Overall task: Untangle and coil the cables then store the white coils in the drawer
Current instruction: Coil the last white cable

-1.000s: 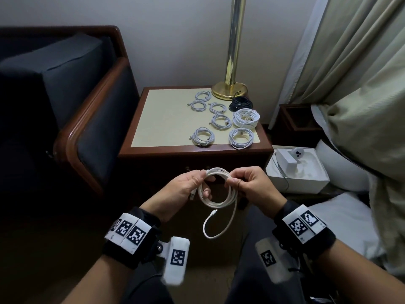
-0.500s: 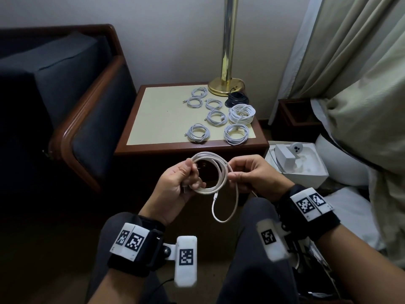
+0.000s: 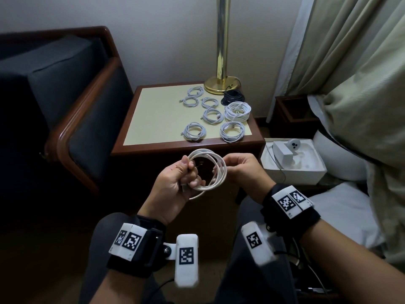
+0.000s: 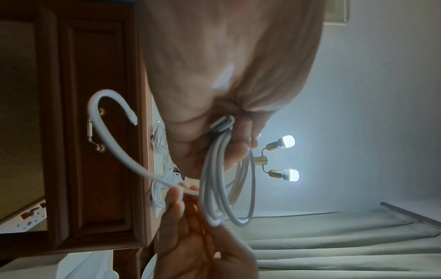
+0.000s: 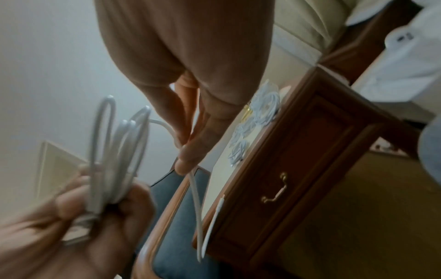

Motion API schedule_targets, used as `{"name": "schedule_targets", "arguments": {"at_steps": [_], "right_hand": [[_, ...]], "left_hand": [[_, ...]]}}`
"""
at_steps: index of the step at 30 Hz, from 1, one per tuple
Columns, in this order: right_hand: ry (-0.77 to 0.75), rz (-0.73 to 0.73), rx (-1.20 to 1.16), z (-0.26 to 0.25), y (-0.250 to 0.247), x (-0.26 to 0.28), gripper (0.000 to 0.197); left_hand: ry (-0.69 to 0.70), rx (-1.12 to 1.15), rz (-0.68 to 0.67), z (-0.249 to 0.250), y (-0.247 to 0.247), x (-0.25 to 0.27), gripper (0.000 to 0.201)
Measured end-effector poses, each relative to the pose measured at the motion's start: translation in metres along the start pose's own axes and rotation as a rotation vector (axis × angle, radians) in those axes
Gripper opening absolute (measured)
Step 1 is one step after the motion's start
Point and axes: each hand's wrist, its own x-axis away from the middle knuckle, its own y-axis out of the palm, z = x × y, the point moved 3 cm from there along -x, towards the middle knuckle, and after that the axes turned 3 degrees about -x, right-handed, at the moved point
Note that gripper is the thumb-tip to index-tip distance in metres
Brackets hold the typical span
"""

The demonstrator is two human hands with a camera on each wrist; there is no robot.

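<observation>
Currently, the left hand [image 3: 175,183] grips the gathered loops of a white cable [image 3: 210,172] — its fingers are curled round the bundle at the coil's left side, with the loops standing up out of the fist and arcing toward the right hand [image 3: 243,170]. In the left wrist view the strands pass under the curled fingers [image 4: 238,151] and hang in a ring below them. The right hand pinches the cable's loose tail between thumb and fingertips [image 5: 188,160] at the coil's right side; past the pinch, the tail runs free to its connector end [image 4: 132,118], which touches nothing. The coil is held in the air in front of the nightstand [image 3: 188,148], level with its closed drawer [image 5: 298,169]. On the nightstand top lie seven white coils [image 3: 194,131] — set apart from one another — and one black coil [image 3: 233,98] beside the brass lamp base [image 3: 221,84].
</observation>
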Motion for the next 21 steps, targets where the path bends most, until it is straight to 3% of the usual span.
{"name": "schedule_targets", "arguments": {"at_steps": [4, 6, 10, 15, 17, 21], "right_hand": [[0.219, -0.119, -0.378, 0.002, 0.011, 0.001, 0.028], [0.244, -0.139, -0.402, 0.003, 0.013, 0.002, 0.037], [0.155, -0.068, -0.309, 0.003, 0.013, 0.006, 0.019], [0.232, -0.034, -0.352, 0.008, 0.015, 0.007, 0.007], [0.260, -0.028, -0.351, 0.009, 0.017, 0.007, 0.010], [0.305, -0.111, -0.419, 0.005, 0.029, 0.012, 0.007]], "left_hand": [[0.038, 0.015, 0.084, -0.001, 0.001, -0.003, 0.033], [0.056, -0.013, 0.132, -0.003, 0.000, -0.005, 0.035], [0.081, -0.235, 0.208, -0.010, -0.008, -0.010, 0.037], [0.052, -0.312, 0.250, -0.015, -0.013, -0.014, 0.036], [0.054, -0.323, 0.256, -0.016, -0.013, -0.015, 0.036], [0.029, -0.369, 0.283, -0.020, -0.018, -0.017, 0.036]]}}
